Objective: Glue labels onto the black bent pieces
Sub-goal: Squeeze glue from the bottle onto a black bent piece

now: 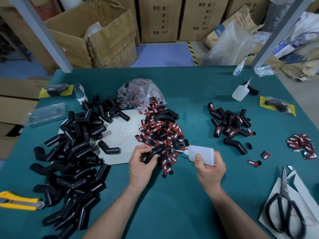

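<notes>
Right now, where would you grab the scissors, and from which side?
By the black loop handles, from the near side. The scissors lie flat, blades shut and pointing away, loops toward the person. The right hand holds a glue bottle, so empty it first.

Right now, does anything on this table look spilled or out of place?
The red-and-black labels spill out of their clear plastic bag into a loose heap mid-table, and a few strays lie apart to the right.

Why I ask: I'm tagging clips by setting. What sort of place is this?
Likely a small factory or warehouse assembly bench: stacked cartons behind the table, heaps of black bent pieces and labels on it, and glue bottles.
</notes>
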Motion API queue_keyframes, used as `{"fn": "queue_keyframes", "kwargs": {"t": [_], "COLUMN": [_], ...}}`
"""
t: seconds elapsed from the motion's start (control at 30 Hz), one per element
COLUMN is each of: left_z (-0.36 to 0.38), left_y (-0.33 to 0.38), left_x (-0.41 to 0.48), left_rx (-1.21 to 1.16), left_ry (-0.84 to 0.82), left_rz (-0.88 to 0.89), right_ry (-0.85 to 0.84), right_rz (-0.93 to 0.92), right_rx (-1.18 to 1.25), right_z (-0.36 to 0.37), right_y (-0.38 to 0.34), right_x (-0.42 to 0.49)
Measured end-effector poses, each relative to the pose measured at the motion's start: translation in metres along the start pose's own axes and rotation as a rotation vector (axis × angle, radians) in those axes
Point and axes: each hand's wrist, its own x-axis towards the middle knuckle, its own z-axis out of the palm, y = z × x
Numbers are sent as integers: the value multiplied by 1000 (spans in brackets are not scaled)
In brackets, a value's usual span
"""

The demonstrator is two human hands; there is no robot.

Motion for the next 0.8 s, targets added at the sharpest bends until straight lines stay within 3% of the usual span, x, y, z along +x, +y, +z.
{"fn": "queue_keyframes", "kwargs": {"t": [0.8], "left_z": [-1], "left_y": [-2], "left_x": [0], "left_rx": [8], "left_ry": [-23], "left_rz": [11], "right_ry": [-9], "right_rz": [42], "right_rx": [56], "right_z": [2], "right_y": [-3], "right_x": [-1]}}
